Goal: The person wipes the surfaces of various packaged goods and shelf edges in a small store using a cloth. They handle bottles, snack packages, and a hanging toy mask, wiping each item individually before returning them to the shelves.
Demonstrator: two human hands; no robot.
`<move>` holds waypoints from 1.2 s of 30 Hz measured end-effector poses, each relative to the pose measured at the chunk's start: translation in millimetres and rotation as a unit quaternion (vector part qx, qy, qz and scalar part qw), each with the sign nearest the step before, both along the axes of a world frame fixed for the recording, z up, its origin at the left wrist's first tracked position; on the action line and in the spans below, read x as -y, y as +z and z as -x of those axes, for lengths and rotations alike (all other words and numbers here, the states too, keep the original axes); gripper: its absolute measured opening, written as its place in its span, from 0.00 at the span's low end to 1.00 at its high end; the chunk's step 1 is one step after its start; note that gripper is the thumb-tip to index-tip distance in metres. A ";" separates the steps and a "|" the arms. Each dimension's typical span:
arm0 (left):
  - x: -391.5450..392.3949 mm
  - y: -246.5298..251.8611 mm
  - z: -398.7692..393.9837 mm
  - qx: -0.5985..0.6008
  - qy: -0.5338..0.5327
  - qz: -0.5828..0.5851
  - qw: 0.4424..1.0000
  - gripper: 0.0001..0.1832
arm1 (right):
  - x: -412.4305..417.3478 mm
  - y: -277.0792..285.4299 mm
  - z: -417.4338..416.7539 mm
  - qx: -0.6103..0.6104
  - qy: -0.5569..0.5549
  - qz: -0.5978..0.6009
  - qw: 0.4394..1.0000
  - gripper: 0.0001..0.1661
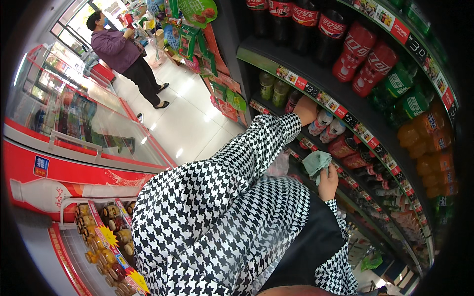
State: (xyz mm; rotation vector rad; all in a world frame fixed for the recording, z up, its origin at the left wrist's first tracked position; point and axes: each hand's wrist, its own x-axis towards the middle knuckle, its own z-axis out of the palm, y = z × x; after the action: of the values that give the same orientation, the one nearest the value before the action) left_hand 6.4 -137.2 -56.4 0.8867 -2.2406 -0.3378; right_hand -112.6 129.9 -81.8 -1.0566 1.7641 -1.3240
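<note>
My left hand reaches into a middle shelf of a drinks rack, under the price-label strip of the shelf above. Its fingers are hidden among the bottles, so whether it grips one is unclear. A dark pinkish bottle stands on one side of it, and small white-topped bottles stand on the other. Lower down, my right hand pinches a folded pale green cloth in front of a lower shelf edge. Both sleeves are black-and-white houndstooth.
Large cola bottles, red bottles and orange-drink bottles fill the upper shelf. Hanging snack packets flank the rack. Behind me are a glass-topped freezer and jars. A person stands farther off on the tiled floor.
</note>
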 end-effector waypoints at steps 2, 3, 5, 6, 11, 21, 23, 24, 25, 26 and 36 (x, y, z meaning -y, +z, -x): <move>-7.7 0.9 -1.5 -0.013 0.013 -0.048 0.999 0.25 | -0.3 -6.2 1.4 -0.019 -0.001 0.006 1.000 0.20; -13.0 2.6 -2.8 -0.047 0.021 -0.076 0.996 0.25 | -0.7 -6.1 1.5 -0.024 0.001 0.006 1.000 0.19; -24.2 9.6 -6.8 -0.113 0.034 -0.134 0.984 0.25 | 3.8 -0.9 0.1 -0.035 0.003 0.005 0.999 0.19; -26.0 9.1 -11.5 -0.128 0.043 -0.140 0.981 0.26 | 10.1 8.1 -3.5 -0.011 0.018 0.003 1.000 0.18; -43.0 13.3 -26.1 -0.164 0.074 -0.138 0.974 0.24 | 27.2 23.4 -16.3 0.156 -0.016 0.031 0.987 0.20; -124.4 87.1 -68.6 -0.242 -0.024 -0.191 0.951 0.32 | 54.2 98.2 -46.9 -0.087 -0.088 0.192 0.974 0.17; -136.2 99.0 -74.7 -0.201 -0.048 -0.255 0.944 0.36 | 57.4 103.2 -48.3 -0.066 0.013 0.143 0.987 0.17; -141.7 101.6 -78.6 -0.205 -0.062 -0.259 0.942 0.36 | 63.6 113.8 -56.9 -0.188 0.044 0.223 0.956 0.18; -146.4 102.0 -80.7 -0.210 -0.074 -0.263 0.939 0.37 | 69.4 124.7 -66.5 -0.304 0.074 0.298 0.902 0.20; -146.5 91.0 -81.5 -0.221 -0.068 -0.188 0.955 0.40 | 69.6 125.7 -69.8 -0.292 0.098 0.298 0.904 0.21; -146.3 101.2 -105.9 -0.142 -0.007 -0.278 0.950 0.51 | 65.3 129.6 -63.5 -0.326 0.235 0.296 0.867 0.17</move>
State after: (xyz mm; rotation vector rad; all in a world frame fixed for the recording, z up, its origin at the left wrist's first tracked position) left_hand 112.3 9.1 44.8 1.0234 -1.9047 -1.0719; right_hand -49.2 64.6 47.8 -2.3351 1.3589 -1.2893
